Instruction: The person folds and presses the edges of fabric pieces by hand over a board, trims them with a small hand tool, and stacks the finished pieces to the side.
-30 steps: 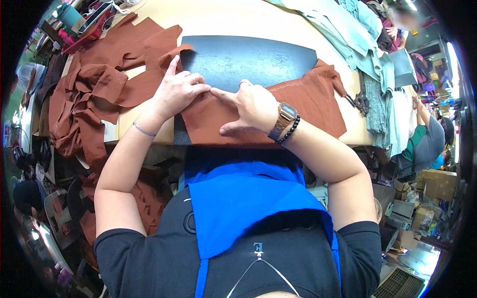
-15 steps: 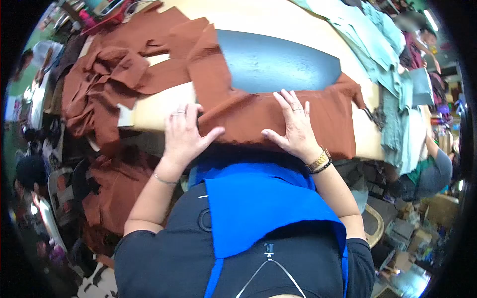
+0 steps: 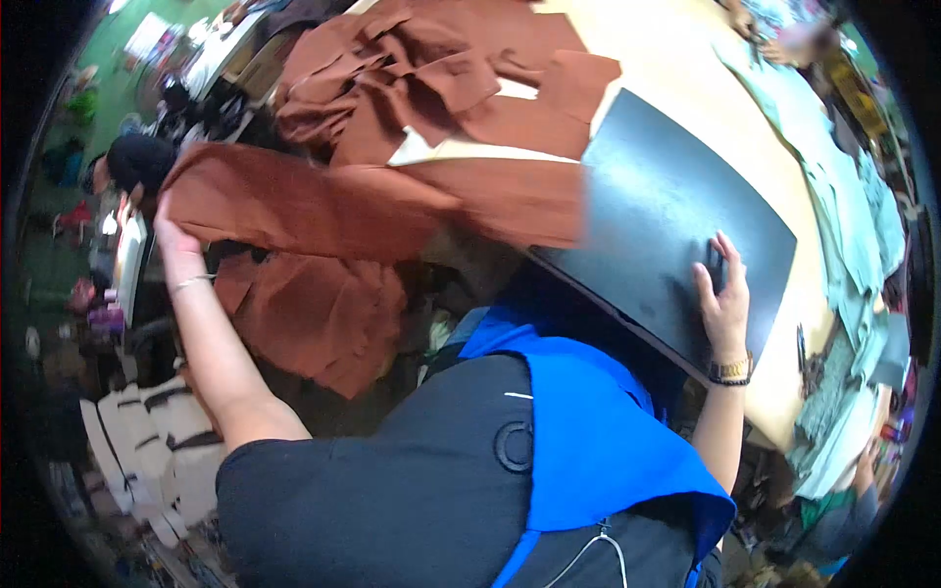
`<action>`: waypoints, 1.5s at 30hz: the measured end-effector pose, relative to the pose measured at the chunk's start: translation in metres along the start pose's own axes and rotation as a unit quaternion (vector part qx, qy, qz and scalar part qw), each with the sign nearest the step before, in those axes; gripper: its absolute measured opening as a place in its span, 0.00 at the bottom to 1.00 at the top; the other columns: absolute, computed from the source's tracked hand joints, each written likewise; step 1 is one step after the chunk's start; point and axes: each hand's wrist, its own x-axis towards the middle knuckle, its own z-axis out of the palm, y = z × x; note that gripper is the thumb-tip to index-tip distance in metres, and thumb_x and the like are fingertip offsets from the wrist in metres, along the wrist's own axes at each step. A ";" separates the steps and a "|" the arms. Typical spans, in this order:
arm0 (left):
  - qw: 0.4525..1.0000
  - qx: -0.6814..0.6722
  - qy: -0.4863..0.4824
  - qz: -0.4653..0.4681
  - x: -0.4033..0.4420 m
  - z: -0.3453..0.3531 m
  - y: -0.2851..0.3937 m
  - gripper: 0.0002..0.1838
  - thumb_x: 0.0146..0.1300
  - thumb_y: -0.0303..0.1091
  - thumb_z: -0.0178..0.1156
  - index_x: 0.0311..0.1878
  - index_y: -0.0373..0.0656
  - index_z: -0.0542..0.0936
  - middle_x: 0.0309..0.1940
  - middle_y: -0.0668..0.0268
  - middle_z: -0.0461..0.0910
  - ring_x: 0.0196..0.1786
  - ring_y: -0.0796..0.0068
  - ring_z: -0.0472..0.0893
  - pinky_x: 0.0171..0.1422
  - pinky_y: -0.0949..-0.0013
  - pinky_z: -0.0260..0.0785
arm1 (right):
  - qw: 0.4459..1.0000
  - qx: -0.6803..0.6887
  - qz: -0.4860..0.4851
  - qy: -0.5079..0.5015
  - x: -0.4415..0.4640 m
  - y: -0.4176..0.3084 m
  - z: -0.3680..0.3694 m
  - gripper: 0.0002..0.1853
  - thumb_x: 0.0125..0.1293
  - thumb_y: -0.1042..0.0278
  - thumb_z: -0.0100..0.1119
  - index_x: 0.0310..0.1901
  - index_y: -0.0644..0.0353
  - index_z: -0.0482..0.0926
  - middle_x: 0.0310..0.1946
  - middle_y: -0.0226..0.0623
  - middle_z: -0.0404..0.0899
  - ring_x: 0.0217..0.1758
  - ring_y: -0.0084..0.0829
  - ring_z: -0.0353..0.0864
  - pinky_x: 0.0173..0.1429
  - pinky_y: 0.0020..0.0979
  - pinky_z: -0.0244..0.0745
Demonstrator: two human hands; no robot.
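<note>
Leftward, the left hand [image 3: 183,250] grips the end of a rust-brown strip [image 3: 314,201], fingers partly hidden by the cloth, and the strip stretches, blurred, across to the left side of a black board [image 3: 686,196]. Right hand [image 3: 725,304] rests on the board, thumb and fingers parted, gripping nothing visible. Below the strip sits a lower heap [image 3: 314,323] of similar cloth, whether in a container cannot tell; a crumpled rust pile [image 3: 412,78] lies on the pale table [image 3: 676,49].

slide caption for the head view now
Left hand holding out rust-brown cloth, right hand over a black board on a pale table.
</note>
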 end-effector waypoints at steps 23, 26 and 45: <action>0.815 0.578 0.021 -0.020 -0.135 0.010 -0.307 0.34 0.78 0.54 0.43 0.74 0.37 0.63 0.73 0.32 0.54 0.74 0.36 0.60 0.77 0.47 0.54 | 0.993 -0.091 -0.067 0.032 -0.014 0.007 0.002 0.21 0.63 0.58 0.70 0.55 0.56 0.80 0.61 0.42 0.78 0.68 0.47 0.73 0.75 0.57 0.59; 0.881 0.397 0.161 0.202 -0.130 0.066 -0.293 0.32 0.78 0.49 0.47 0.75 0.37 0.61 0.77 0.35 0.47 0.79 0.39 0.53 0.80 0.45 0.49 | 0.994 -0.087 -0.052 0.029 -0.013 0.004 0.000 0.21 0.62 0.58 0.70 0.55 0.57 0.81 0.62 0.42 0.78 0.68 0.47 0.73 0.75 0.58 0.59; 0.565 0.677 -0.280 0.379 -0.135 0.500 -0.215 0.13 0.66 0.37 0.56 0.50 0.49 0.84 0.47 0.60 0.86 0.53 0.57 0.85 0.73 0.25 0.49 | 0.991 -0.098 -0.057 0.065 -0.009 0.007 0.001 0.15 0.62 0.60 0.71 0.48 0.56 0.84 0.56 0.39 0.83 0.66 0.44 0.77 0.73 0.53 0.63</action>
